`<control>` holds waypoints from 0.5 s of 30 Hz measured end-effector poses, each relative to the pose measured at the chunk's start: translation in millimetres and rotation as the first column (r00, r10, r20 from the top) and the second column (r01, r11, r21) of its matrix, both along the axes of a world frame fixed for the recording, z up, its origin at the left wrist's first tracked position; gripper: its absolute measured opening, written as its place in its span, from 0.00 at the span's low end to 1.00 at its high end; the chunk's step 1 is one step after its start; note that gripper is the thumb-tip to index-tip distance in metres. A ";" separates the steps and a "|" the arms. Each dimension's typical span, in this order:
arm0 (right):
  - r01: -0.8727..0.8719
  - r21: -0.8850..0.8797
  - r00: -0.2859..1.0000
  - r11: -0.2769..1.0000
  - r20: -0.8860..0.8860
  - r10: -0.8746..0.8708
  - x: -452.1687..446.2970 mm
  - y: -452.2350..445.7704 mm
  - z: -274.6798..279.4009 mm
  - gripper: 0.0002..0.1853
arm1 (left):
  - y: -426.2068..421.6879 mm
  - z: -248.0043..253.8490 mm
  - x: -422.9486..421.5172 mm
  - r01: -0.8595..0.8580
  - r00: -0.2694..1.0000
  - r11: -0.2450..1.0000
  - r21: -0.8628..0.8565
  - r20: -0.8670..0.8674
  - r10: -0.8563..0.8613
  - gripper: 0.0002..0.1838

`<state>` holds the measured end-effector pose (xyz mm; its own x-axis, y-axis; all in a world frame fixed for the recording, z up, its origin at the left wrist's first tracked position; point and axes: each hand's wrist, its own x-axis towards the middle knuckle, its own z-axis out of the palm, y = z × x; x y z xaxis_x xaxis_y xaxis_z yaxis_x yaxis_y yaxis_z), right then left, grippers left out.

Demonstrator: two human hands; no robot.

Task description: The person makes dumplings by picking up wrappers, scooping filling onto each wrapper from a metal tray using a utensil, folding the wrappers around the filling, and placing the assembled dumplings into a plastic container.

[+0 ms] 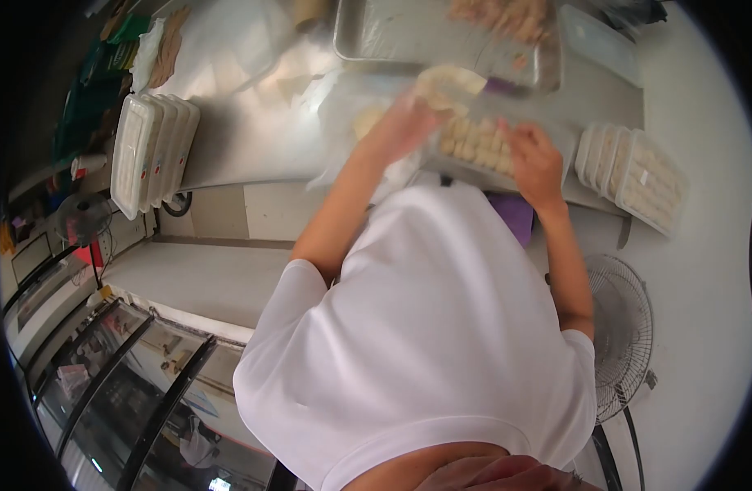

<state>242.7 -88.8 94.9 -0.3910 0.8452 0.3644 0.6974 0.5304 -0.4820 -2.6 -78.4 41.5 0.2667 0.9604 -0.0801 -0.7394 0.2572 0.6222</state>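
Observation:
Several pale dumplings (476,149) sit in rows in a clear plastic tray (565,146) at the near edge of the metal table. My right hand (536,164) is over the tray's right part, fingers curled and pressed together at the dumplings; what they hold is hidden. My left hand (407,129) is smeared by motion just left of the tray, so its fingers and anything in them cannot be made out. Beyond it lies a pale yellow rounded thing (457,80), too blurred to name. Clear plastic sheeting (339,102) lies around the left hand.
A large metal tray (392,57) with a pinkish filling (507,16) stands at the back. Stacked filled trays (654,184) lean at the table's right end, and closed white containers (151,155) stand at the left. A floor fan (625,327) is near my right arm.

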 end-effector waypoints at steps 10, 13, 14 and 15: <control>-0.131 -0.038 0.988 0.991 -0.093 0.127 -4.4 -9.7 11.4 0.22 | 23.3 61.5 -21.2 0.436 0.345 0.822 0.367 -0.911 0.224 0.30; -0.125 -0.103 0.992 0.987 -0.016 0.124 2.3 -8.9 20.0 0.21 | 26.7 62.1 -12.7 0.558 0.196 0.763 0.326 -0.945 0.261 0.22; -0.115 -0.105 0.993 0.988 -0.017 0.114 5.5 -7.6 24.4 0.21 | 26.6 61.4 -9.9 0.566 0.197 0.758 0.324 -0.946 0.257 0.22; -0.125 -0.155 0.992 0.980 -0.001 0.127 9.5 -5.2 30.1 0.20 | 25.8 60.1 -7.3 0.584 0.127 0.749 0.314 -0.946 0.298 0.19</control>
